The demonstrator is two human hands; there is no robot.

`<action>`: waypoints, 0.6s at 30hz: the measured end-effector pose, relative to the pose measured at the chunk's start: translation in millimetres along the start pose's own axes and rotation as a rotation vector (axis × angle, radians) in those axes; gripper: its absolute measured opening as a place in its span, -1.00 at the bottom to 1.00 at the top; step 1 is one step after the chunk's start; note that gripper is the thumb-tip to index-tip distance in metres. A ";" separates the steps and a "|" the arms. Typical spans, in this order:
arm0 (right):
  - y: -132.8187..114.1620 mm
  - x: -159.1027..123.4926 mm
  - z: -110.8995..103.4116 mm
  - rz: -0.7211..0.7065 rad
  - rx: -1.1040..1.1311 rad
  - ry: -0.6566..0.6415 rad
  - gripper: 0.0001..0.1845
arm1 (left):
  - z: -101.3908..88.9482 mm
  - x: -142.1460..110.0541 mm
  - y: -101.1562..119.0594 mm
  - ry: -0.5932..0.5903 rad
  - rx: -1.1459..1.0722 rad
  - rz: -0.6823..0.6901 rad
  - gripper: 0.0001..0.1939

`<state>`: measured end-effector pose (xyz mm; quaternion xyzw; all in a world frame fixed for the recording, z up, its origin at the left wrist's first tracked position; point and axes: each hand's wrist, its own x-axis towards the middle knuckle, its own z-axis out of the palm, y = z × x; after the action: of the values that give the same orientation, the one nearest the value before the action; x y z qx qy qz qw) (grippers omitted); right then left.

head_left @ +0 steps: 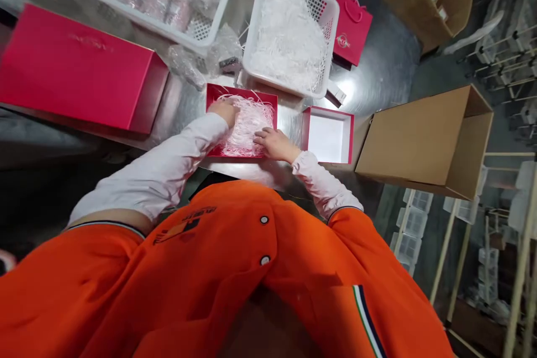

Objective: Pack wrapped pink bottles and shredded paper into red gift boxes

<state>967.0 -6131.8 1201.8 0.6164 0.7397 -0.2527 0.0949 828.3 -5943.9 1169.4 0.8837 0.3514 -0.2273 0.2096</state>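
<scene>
A shallow red box (274, 102) lies in front of me on the metal table, filled with pale pink-white shredded paper (249, 123). My left hand (226, 112) is at the box's left side, its fingers pressed down on the shreds and partly hidden among them. At the right side, my right hand (274, 144) rests over the near edge with fingers spread on the shreds. Both hands look open, with nothing clearly gripped. Just right of it sits a red-edged box part (328, 135) with a white inside.
A white basket (250, 56) of white shredded paper stands behind the box. Another basket (205, 33) holds bubble-wrapped pink items. A large red box (79, 67) is at left, a red gift bag (354, 28) at back right, and a cardboard box (415, 140) at right.
</scene>
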 end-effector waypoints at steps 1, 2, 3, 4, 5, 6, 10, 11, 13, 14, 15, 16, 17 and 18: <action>0.7 -7.8 -4.8 0.018 0.026 0.042 -0.52 | -0.3 -9.7 0.3 0.034 0.012 0.006 -0.52; 1.8 -13.1 -8.6 0.058 0.044 0.080 -0.53 | 0.5 -21.0 1.9 0.091 0.025 0.008 -0.56; 3.3 -15.2 -11.1 0.107 0.056 0.113 -0.54 | 2.5 -32.4 4.7 0.154 0.035 0.020 -0.56; 5.2 -13.9 -12.1 0.149 0.067 0.146 -0.56 | 5.6 -42.3 8.2 0.187 0.043 0.048 -0.55; 7.5 -9.0 -11.5 0.165 0.076 0.175 -0.57 | 9.6 -49.4 12.0 0.178 0.049 0.087 -0.55; 10.3 -0.9 -9.8 0.150 0.082 0.192 -0.57 | 14.1 -53.1 15.4 0.129 0.053 0.126 -0.58; 25.7 47.1 -2.6 0.087 0.069 0.134 -0.65 | 26.8 -44.2 17.1 -0.081 0.080 0.119 -0.70; 29.9 57.4 -3.0 0.127 0.079 0.123 -0.67 | 27.5 -42.2 14.1 -0.068 0.088 0.089 -0.69; 36.3 69.6 -7.1 0.190 0.123 0.139 -0.65 | 27.2 -46.0 6.0 -0.041 0.105 0.073 -0.69; 37.8 70.8 -10.2 0.184 0.149 0.156 -0.63 | 26.9 -52.1 1.8 -0.023 0.113 0.086 -0.68; 38.0 68.7 -13.7 0.159 0.166 0.171 -0.62 | 26.9 -60.2 -1.8 0.004 0.118 0.101 -0.68; 36.9 63.7 -17.1 0.127 0.172 0.177 -0.60 | 27.1 -69.3 -4.7 0.041 0.117 0.115 -0.67; 34.9 56.5 -20.1 0.101 0.171 0.181 -0.58 | 27.4 -78.2 -6.8 0.086 0.111 0.118 -0.66; 32.4 47.9 -22.6 0.089 0.173 0.186 -0.57 | 27.8 -85.7 -8.0 0.133 0.095 0.108 -0.66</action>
<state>991.4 -6075.7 1191.1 0.6753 0.6927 -0.2528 -0.0163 759.9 -5998.4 1192.4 0.9235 0.3051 -0.1727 0.1555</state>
